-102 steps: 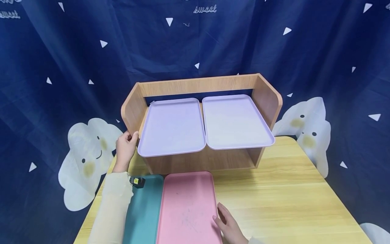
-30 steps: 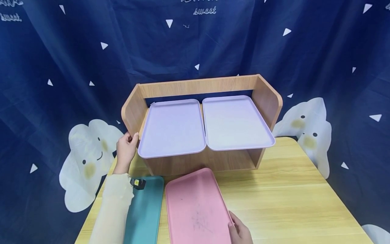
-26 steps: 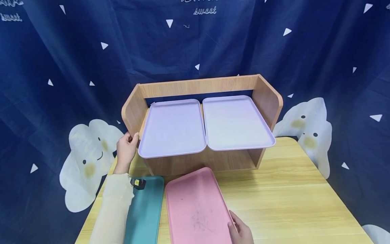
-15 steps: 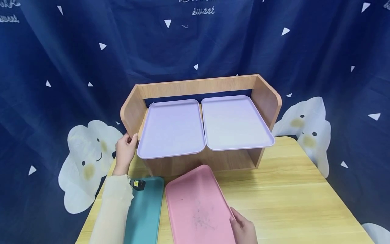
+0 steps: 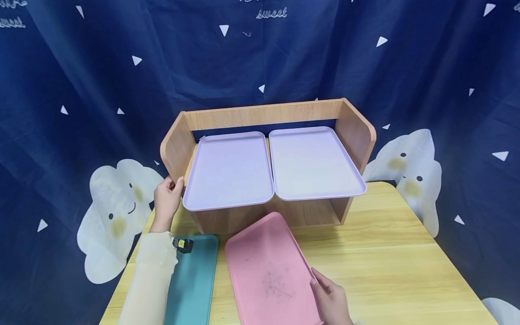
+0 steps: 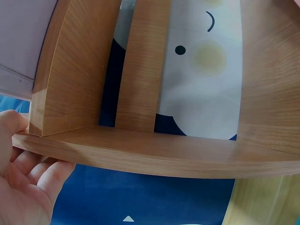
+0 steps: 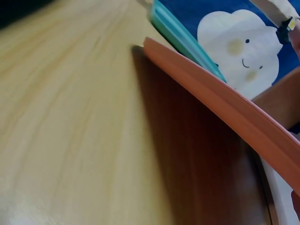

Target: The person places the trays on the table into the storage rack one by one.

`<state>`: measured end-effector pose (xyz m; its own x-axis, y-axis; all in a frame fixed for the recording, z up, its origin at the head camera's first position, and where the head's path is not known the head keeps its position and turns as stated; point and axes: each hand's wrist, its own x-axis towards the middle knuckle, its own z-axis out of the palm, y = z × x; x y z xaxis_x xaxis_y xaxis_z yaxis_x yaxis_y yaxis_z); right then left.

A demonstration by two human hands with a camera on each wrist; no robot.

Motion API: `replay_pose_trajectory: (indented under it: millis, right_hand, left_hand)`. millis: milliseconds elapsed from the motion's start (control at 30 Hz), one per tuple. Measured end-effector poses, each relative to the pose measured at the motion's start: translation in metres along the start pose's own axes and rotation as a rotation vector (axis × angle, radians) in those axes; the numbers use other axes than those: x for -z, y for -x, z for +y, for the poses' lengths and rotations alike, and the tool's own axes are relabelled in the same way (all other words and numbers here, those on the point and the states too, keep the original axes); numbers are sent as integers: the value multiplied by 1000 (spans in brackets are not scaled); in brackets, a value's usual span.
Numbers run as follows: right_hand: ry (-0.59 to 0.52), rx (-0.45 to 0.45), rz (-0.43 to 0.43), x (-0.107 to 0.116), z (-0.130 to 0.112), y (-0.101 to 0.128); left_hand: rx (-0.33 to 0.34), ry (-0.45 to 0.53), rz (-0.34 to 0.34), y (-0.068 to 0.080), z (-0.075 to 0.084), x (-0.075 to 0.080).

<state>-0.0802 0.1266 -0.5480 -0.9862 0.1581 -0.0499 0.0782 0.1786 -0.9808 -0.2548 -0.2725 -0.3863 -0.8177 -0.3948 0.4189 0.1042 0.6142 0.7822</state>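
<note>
In the head view my left hand (image 5: 166,201) grips the left side panel of a small wooden shelf (image 5: 264,116). The left wrist view shows the thumb on one side of the panel (image 6: 140,154) and the fingers curled under the other. My right hand (image 5: 334,299) pinches the right edge of a pink tray (image 5: 266,271) with dark scuffs, its thumb on top. The tray is tilted and turned, its far corner in front of the shelf's lower opening. In the right wrist view, the pink tray's edge (image 7: 211,101) slants above the table, with a dark shadow beneath.
Two lilac trays, a left one (image 5: 231,171) and a right one (image 5: 317,162), lie side by side on the shelf top and overhang its front. A teal tray (image 5: 195,280) lies on the wooden table (image 5: 386,262), left of the pink one. A blue curtain (image 5: 260,54) hangs behind.
My right hand went from resting beside the pink tray to gripping its edge. The tray has turned, tilted and shifted right and forward, away from the teal tray. My left hand stays put.
</note>
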Motion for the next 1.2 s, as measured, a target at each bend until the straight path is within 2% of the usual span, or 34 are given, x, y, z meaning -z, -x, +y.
replay_pose_trajectory:
  millis: [100,267,633,800,1033,1200]
  right_hand:
    - [-20,23,7,4,-3,-2]
    - [11,69,55,10,-8,-7]
    - [-44,71,137,24,-23,-27]
    - [-69,42,168,32,-24,-41]
    - [-277,-111,185,42,-27,-62]
    - [-302,-111,215,49,-27,-78]
  left_hand:
    - [8,0,-7,0,0,1]
    - [17,-3,-11,0,0,1]
    - [20,20,3,0,-2,3]
    - [19,16,3,0,-3,2]
    - [30,18,-16,0,-2,1]
    - [35,19,-34,-1,-2,0]
